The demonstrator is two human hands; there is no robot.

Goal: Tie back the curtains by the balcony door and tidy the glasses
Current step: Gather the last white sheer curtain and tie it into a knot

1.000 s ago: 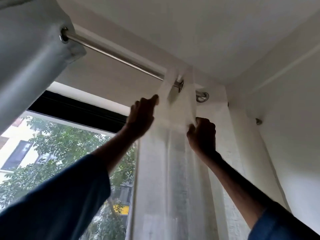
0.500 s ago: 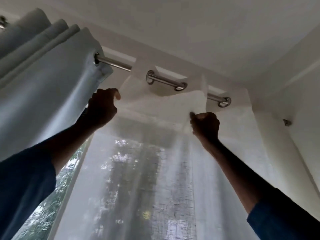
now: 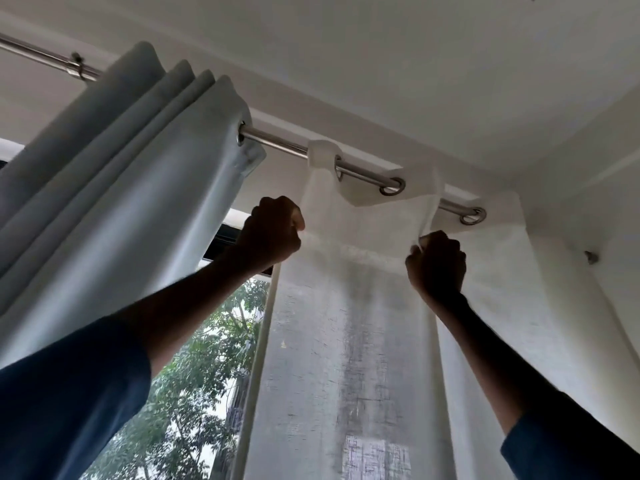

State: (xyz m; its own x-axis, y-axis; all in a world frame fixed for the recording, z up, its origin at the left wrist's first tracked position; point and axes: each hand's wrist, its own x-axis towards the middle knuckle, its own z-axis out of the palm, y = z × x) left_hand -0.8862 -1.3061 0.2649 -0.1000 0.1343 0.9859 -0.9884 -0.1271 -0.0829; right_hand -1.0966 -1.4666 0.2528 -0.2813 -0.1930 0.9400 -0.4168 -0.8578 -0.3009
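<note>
I am looking up at the top of the balcony door with both arms raised. My left grip point(image 3: 273, 233), in the middle of the frame, is curled tight on the left edge of the sheer white curtain point(image 3: 346, 358), just under its top band. My right grip point(image 3: 436, 261), right of centre and a little lower, is also closed, and it pinches a fold of the same curtain that rises from my knuckles towards the rod. The cloth between the two grips is spread fairly flat.

The sheer curtain hangs on the steel curtain rod point(image 3: 277, 144), which runs from the upper left of the frame down to the right. The rod passes through the curtain's metal eyelets: one point(image 3: 392, 186) sits above the gap between my grips and another point(image 3: 472, 216) sits above and just right of my right grip. The curtain falls from there to the bottom edge of the frame, and light shows through it.

The grey curtain point(image 3: 121, 202) is bunched in deep pleats on the same rod at the left of the frame, apart from the sheer one, with a bare length of rod between them. Between the two curtains, at lower left of centre, green trees point(image 3: 194, 393) show through the glass. My blue sleeves point(image 3: 69, 393) fill the bottom corners. The white ceiling point(image 3: 381, 64) spans the top of the frame.
</note>
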